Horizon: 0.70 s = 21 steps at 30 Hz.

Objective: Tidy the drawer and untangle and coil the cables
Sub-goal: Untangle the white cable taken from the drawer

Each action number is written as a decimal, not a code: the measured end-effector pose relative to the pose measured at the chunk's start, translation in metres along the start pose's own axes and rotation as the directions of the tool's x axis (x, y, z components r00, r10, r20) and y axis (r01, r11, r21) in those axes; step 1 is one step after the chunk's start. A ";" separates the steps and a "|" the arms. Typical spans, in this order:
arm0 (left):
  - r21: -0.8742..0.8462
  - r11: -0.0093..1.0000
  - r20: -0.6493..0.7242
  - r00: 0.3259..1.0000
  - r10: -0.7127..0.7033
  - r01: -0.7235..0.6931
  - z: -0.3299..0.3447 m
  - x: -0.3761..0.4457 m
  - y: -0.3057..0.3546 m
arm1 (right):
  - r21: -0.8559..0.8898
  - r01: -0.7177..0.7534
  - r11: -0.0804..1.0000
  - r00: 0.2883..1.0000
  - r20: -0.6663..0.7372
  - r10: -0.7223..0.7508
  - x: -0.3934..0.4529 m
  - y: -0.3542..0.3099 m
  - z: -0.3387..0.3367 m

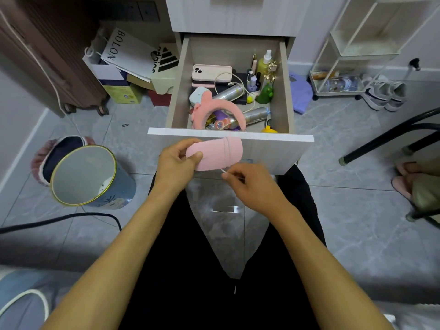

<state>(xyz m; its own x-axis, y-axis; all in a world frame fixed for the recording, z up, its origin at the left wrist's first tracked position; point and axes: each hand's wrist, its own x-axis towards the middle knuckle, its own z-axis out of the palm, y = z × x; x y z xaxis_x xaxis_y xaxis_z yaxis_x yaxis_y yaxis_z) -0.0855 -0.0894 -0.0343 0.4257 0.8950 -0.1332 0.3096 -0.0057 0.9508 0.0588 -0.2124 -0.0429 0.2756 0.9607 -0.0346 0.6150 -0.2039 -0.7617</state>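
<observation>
**Winding a thin cable round a pink holder in front of the open drawer**

The left hand [177, 160] grips one end of a flat pink oval piece [214, 154], thumb on its face, holding it just in front of the drawer front [273, 144]. It may be a cable winder or a soft case; I cannot tell which. A thin pale cable [227, 151] already crosses it in a few turns near the far end. The right hand [247, 181] pinches the loose run of that cable between thumb and fingertips, just below the pink piece.

To do this step well, the left hand should probably keep the pink piece steady while the right lays each turn beside the last with light, even tension, so that loops neither overlap nor slip off the rounded end. The tail is best tucked under a turn at the finish.

The drawer [181, 91] stands pulled out, crowded with a phone in a pale pink case [212, 73], a white charging cable [222, 78] looping over it, silver spray cans [229, 92], small bottles, and a pink plush headband [228, 108]. That white cable looks like the next one to untangle.

Readable writing sits left of the cabinet: a white paper bag [123, 53] printed "BOLON", and beside it a bag [166, 59] with black stripes and partly hidden letters that resemble the Adidas mark. A round tin bin [92, 177] rests on the tiled floor [345, 163] nearby.
</observation>
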 end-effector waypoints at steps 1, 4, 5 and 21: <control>0.089 0.995 0.013 0.999 0.046 -0.047 0.000 0.001 0.000 | -0.036 0.018 0.999 1.000 -0.001 -0.018 0.002 -0.002 -0.005; 0.285 0.952 0.106 0.991 0.085 -0.112 0.000 -0.003 0.005 | -0.157 0.060 0.986 0.998 0.025 -0.056 0.013 -0.009 -0.021; 0.322 0.939 0.136 0.987 0.080 -0.120 0.000 -0.005 0.006 | -0.179 0.065 0.982 0.998 0.039 -0.059 0.018 -0.010 -0.026; -0.438 0.776 0.402 0.871 -0.281 0.453 -0.007 -0.006 0.017 | 0.505 -0.289 0.813 0.951 0.057 0.303 0.033 0.019 -0.025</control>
<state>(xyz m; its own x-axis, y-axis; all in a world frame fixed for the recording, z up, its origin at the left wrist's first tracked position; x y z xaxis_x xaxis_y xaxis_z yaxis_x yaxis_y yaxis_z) -0.0886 -0.0918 -0.0151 0.6257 0.6020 -0.4960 0.0604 0.5965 0.8003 0.0982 -0.1895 -0.0419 0.4066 0.8629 -0.3000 0.0473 -0.3478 -0.9364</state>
